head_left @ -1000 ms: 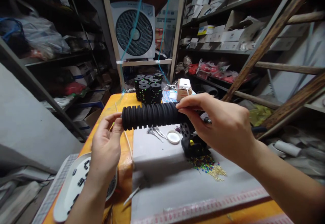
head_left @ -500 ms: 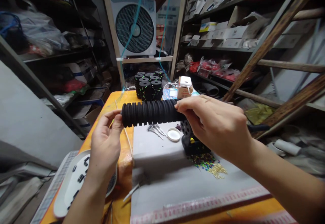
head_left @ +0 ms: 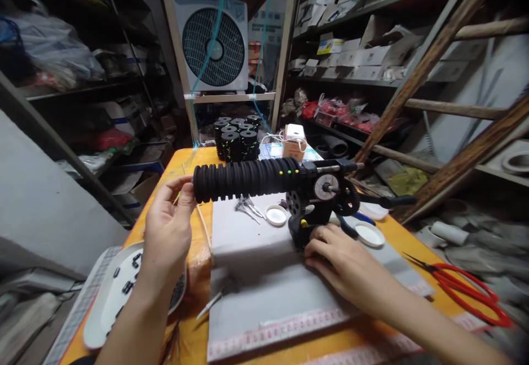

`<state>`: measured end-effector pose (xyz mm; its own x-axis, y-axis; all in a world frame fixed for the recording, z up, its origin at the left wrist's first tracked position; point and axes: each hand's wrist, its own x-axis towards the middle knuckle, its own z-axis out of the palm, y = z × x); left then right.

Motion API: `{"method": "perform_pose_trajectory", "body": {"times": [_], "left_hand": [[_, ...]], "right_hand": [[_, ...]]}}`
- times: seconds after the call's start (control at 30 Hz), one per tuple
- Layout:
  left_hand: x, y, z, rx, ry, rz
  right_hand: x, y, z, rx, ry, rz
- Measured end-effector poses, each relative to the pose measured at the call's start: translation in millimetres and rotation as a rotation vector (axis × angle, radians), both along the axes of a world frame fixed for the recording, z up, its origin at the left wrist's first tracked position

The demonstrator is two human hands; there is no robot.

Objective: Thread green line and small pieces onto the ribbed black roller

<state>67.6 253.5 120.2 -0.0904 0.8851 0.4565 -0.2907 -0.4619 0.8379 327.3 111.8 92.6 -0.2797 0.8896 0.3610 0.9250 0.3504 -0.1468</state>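
Note:
Out in front lies a black ribbed foam roll (head_left: 243, 182), level, its right end fitted to a black geared winding device (head_left: 326, 187). My left hand (head_left: 169, 216) pinches the roll's left end between thumb and fingers. Small yellow and green pinheads (head_left: 289, 172) show in a row near the roll's right end. Down on the grey board (head_left: 264, 277), my right hand (head_left: 341, 252) has its fingers bunched beside the device's base. What those fingertips hold, if anything, is hidden, and the hand covers the spot under it.
Red-handled scissors (head_left: 467, 288) lie on the orange table at right. A white tray (head_left: 97, 304) with small black parts sits at left. Behind stand several black foam spools (head_left: 233, 139) and a small box (head_left: 293, 144). White lids (head_left: 276, 215) rest on the board.
My right hand has left the roll's right end and come down to the board by the device, uncovering the pinheads and gears. The left hand keeps its grip on the roll.

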Motion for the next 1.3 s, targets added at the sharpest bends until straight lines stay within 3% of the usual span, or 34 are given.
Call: {"method": "perform_pose_trajectory", "body": {"times": [0.17,0.6,0.9,1.13,1.3], "left_hand": [[-1,1,-0.6,0.003,0.006,0.010],[-3,1,-1.5,0.003,0.068,0.019],[-1,-1,-0.9,0.017,0.021,0.004],[0,-2,1.6,0.020,0.015,0.005],[-1,-1,0.6,0.009,0.023,0.005]], "right_hand": [[5,3,-17.9,-0.081,0.037,-0.071],[6,0,-22.2,-0.196,0.087,-0.043],[18,1,-12.9,-0.155,0.131,-0.047],[1,11,-27.6,-0.109,0.122,-0.051],[-4,5,-26.1,-0.098,0.152,0.019]]}}
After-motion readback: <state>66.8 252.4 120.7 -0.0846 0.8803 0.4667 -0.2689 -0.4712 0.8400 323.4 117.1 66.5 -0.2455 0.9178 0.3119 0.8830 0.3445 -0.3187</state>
